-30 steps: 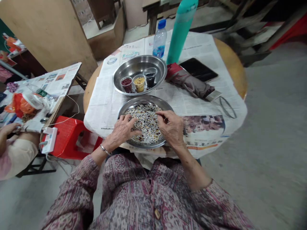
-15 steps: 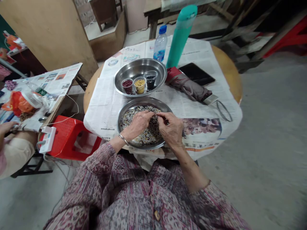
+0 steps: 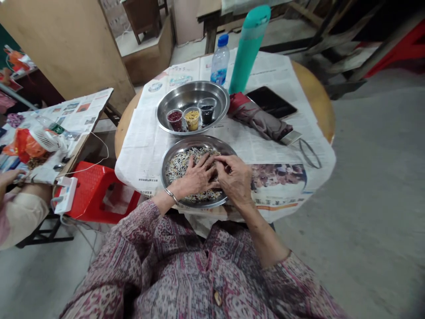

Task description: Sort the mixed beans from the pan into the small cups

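Observation:
My left hand [image 3: 199,176] lies with its fingers spread over mixed grains and beans [image 3: 179,163] in the nearer steel basin [image 3: 165,188]. Above the basin's right side, my right hand [image 3: 235,177] is curled with thumb and forefinger pinched together; what they hold, if anything, is too small to make out. Behind stands a second steel basin [image 3: 186,91]. Inside it are three clear plastic cups: one of red beans [image 3: 175,118], one of yellow beans or kernels [image 3: 191,118] and one of black beans [image 3: 207,111].
Newspaper [image 3: 139,146] covers the round table. Beyond the basins stand a water bottle [image 3: 220,62] and a tall green bottle [image 3: 249,51]. A folded umbrella [image 3: 262,119] and a dark tablet [image 3: 272,102] lie to the right. A red stool [image 3: 89,190] and another person's hand [image 3: 11,177] are at left.
My left hand has opened from a pinch near the right fingertips and now lies spread over the grains. My right hand stays pinched in nearly the same place.

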Demonstrator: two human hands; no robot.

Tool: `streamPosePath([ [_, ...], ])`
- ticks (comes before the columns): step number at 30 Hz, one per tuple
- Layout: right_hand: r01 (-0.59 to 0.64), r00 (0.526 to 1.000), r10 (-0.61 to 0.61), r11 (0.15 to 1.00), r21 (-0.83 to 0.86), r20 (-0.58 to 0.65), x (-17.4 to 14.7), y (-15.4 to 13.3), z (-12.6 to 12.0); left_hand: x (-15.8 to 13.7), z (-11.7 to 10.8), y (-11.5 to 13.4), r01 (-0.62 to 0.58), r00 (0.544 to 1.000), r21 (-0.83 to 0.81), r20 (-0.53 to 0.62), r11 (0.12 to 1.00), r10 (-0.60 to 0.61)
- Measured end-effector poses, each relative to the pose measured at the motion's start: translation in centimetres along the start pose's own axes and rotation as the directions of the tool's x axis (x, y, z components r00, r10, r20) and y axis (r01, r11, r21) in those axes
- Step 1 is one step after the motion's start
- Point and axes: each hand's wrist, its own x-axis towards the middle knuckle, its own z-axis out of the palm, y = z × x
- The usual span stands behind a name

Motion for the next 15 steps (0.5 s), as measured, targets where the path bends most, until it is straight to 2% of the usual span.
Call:
streamPosePath([
  [2, 0.049, 0.997, -0.044, 0.995, -0.084, 0.057, 0.0, 0.1, 0.2, -0.5, 0.3, -0.4, 0.060, 0.998, 0.033, -0.024, 0.998, -0.059],
  [4, 0.112, 0.983, -0.081, 0.975, -0.192, 0.163, -0.1, 0.1, 0.4, -1.1, 0.6, -1.2, 0.109, 0.993, 0.054, -0.052, 0.993, -0.106],
  [9, 0.294, 0.887, -0.107, 0.881, -0.371, 0.449, -0.3, 0.2, 1.4, -2.5, 0.9, -3.0, 0.211, 0.973, 0.059, -0.107, 0.976, -0.204],
  [12, 0.367, 0.832, -0.100, 0.837, -0.407, 0.545, -0.6, 0.8, 2.2, -2.9, 0.9, -3.5, 0.211, 0.974, 0.042, -0.094, 0.977, -0.206],
  [15, 0.414, 0.801, -0.100, 0.804, -0.427, 0.590, -0.9, 1.5, 2.7, -3.0, 1.0, -3.7, 0.181, 0.981, 0.033, -0.078, 0.983, -0.178],
])
